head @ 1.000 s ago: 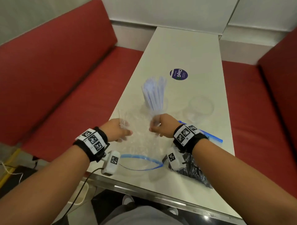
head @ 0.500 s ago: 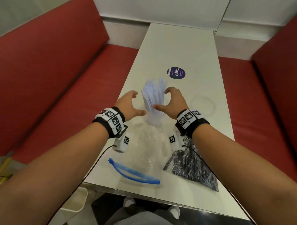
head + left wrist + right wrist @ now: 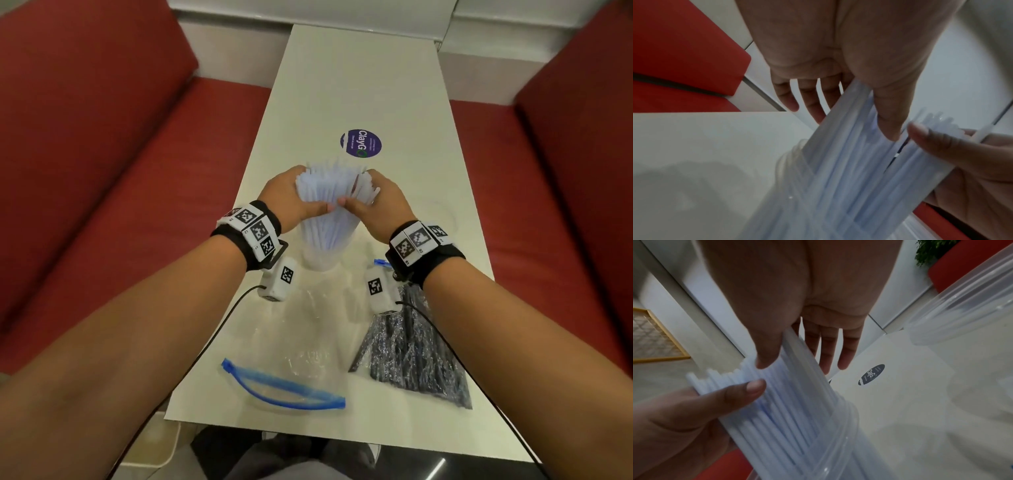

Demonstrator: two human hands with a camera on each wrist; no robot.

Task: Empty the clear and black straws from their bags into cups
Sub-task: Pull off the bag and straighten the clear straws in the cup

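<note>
Clear straws [image 3: 329, 205] standing bunched upright in clear cup [image 3: 320, 255] on white table [image 3: 359, 85], cupped from both sides: left hand [image 3: 289, 197] and right hand [image 3: 380, 202] curled round bundle, thumbs meeting in front. Bag of black straws [image 3: 411, 349] lying flat nearer, right. Emptied zip bag [image 3: 294, 370] beside it. Second clear cup [image 3: 962, 301] further right.

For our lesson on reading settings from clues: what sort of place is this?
Probably a café or fast-food booth: red padded benches flank a narrow white table bearing a round branded sticker, with clear straws in a cup.
</note>
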